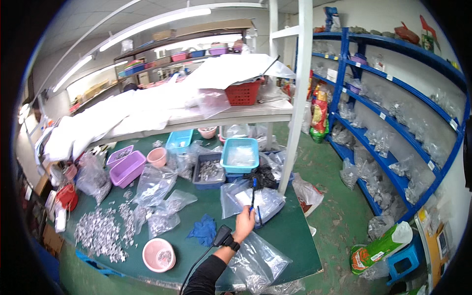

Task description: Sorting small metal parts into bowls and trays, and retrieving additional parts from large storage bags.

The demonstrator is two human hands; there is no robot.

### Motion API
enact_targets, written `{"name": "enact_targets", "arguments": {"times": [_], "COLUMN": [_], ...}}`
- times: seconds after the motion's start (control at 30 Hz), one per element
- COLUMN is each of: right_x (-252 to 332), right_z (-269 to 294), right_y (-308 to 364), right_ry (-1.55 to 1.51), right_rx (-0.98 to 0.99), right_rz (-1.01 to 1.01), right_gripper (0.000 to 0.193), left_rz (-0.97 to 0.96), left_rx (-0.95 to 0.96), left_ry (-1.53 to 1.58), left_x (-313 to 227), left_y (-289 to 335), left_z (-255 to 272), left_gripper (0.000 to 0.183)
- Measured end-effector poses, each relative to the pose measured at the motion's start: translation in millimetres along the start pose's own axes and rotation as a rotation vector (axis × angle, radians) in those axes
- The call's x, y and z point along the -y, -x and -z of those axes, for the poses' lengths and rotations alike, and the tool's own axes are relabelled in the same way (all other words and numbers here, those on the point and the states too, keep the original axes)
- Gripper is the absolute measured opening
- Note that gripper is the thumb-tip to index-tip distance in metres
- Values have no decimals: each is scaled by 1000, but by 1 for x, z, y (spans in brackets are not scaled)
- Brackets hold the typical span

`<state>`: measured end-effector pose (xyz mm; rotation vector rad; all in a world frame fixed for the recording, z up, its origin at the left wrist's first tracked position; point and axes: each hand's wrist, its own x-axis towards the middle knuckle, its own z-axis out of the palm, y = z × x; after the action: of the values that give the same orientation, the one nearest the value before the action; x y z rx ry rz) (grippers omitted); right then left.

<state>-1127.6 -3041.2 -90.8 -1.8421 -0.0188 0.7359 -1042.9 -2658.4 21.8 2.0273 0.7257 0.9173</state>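
My left hand (244,223), in a black sleeve with a dark band and a cabled black box at the wrist, reaches over the green table. Its fingers are closed round a slim black-and-blue pen-like tool (253,197) that points away from me. Under and beyond it lie clear plastic bags (269,202), one with a white sheet in it. Nearer me, another clear bag (258,260) holds small grey pieces. To the left of the wrist rests a crumpled blue cloth (202,229). My right hand is out of view.
Loose grey metal-looking pieces (101,231) spread over the table's left side, by a pink basket (159,255). Purple tubs (128,168), a blue tray (240,153) and filled bags stand behind. A white post (298,98) rises at right, before blue shelving (393,128).
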Motion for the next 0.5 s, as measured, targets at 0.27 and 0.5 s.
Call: {"name": "enact_targets", "arguments": {"times": [0.27, 0.5], "right_x": [66, 61], "right_z": [-91, -239], "right_y": [45, 169], "right_ry": [-110, -203], "right_rx": [726, 928], "right_rz": [362, 26], "right_gripper": [36, 25], "left_rz": [275, 385], "left_rx": [329, -42], "left_ry": [397, 437], "left_x": [-82, -48], "left_y": [294, 403], "left_z": [125, 294], "left_gripper": [25, 34]}}
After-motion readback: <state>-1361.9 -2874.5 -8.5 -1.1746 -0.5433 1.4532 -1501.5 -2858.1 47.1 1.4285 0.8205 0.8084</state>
